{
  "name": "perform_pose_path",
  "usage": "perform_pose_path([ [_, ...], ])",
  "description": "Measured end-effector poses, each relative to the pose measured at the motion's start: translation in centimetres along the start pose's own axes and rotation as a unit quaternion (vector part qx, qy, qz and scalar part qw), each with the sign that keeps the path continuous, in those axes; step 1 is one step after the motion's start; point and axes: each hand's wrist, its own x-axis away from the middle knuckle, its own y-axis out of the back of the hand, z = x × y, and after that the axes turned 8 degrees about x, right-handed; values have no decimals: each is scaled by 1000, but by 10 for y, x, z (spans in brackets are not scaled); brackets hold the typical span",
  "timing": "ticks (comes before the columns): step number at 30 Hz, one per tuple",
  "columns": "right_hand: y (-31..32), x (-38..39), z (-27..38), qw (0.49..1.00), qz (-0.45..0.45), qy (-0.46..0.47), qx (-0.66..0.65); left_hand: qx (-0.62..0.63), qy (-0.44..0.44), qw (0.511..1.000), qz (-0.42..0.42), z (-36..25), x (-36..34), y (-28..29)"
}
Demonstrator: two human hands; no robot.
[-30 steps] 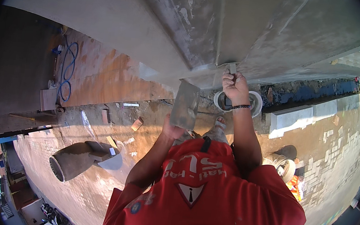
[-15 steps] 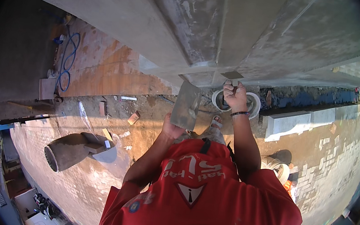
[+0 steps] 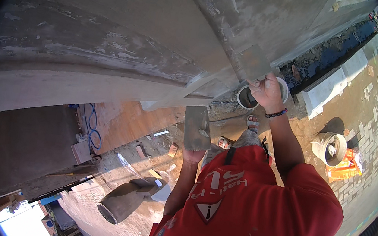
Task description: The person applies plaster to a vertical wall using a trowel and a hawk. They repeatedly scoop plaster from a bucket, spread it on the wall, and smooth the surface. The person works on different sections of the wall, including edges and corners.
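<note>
A flat rectangular mortar board (image 3: 197,121) with a small lump of grey mortar (image 3: 203,132) on it rests in my left hand (image 3: 193,155), whose fingers are mostly hidden beneath it. With my right hand (image 3: 267,92) I grip a rectangular plastering trowel (image 3: 254,63) by its handle. The trowel's blade lies at the grey wall (image 3: 208,31), near a vertical edge in the plaster; whether it touches cannot be made out. Directly below my right hand stand two white buckets (image 3: 247,98), partly hidden by it.
White blocks (image 3: 334,90) line a dark trench (image 3: 328,64) at the right. Behind me on the right stands a bucket (image 3: 330,149) beside an orange sack (image 3: 345,167). A dark barrel (image 3: 121,203) lies at lower left, near brick pieces (image 3: 173,150). A blue hose (image 3: 91,125) coils further left.
My view has turned toward the left, so the scene appears rotated. My right hand has raised the trowel, and more of its blade shows against the wall. The board stays in my left hand.
</note>
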Motion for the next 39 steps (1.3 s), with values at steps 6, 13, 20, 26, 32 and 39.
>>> perform_pose_path([
  [6, 47, 19, -24, 995, -56, -71, 36, 2, 52, 997, 64, -6, 0, -20],
  [13, 32, 7, -78, 988, -102, -104, -41, -33, 49, 996, 68, -14, 2, -30],
  [20, 46, -47, -87, 985, -116, -105, -69, 4, 65, 997, 51, -41, 4, -8],
  [26, -42, -71, -86, 946, -312, -57, -70, 4, 160, 978, 132, -76, -11, 15],
  [32, -108, 14, -59, 996, 57, 60, 44, 26, 216, 973, 73, -102, -14, 34],
  [39, -52, 67, -109, 977, -131, 43, 164, 29, 281, 959, -31, -118, -5, 22],
])
